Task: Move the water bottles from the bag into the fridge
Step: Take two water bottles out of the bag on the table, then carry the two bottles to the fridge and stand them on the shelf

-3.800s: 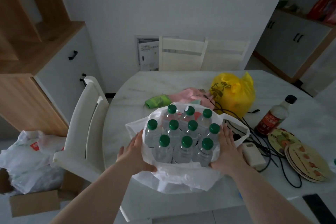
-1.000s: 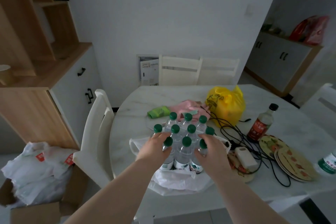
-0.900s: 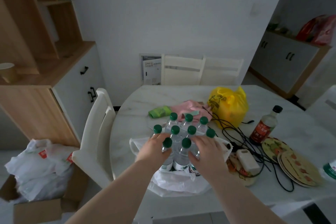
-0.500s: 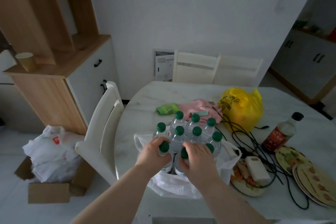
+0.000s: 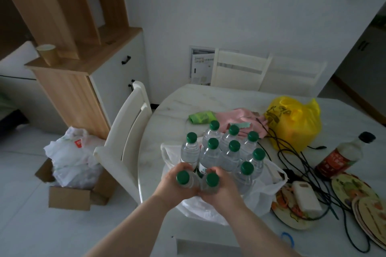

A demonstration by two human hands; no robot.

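Green caps up, long axes vertical, one water bottle (image 5: 184,180) is gripped in the left hand (image 5: 171,186), a second bottle (image 5: 211,182) in the right hand (image 5: 224,191), both just nearer than the white bag (image 5: 263,193) on the marble table (image 5: 177,106) in a white-walled room.

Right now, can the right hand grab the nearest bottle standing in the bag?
Probably not yet: right hand is full, gripping a water bottle. The bagged bottle itself stands uncovered right beside it.

Left hand (image 5: 174,190) and right hand (image 5: 224,193) each gripped one green-capped water bottle, left bottle (image 5: 183,178) and right bottle (image 5: 212,181) side by side over the white bag (image 5: 263,192). Eight further bottles (image 5: 229,153) stood upright in it on the marble table (image 5: 167,115); yellow bag (image 5: 292,125) beyond, sauce bottle (image 5: 342,156) at right
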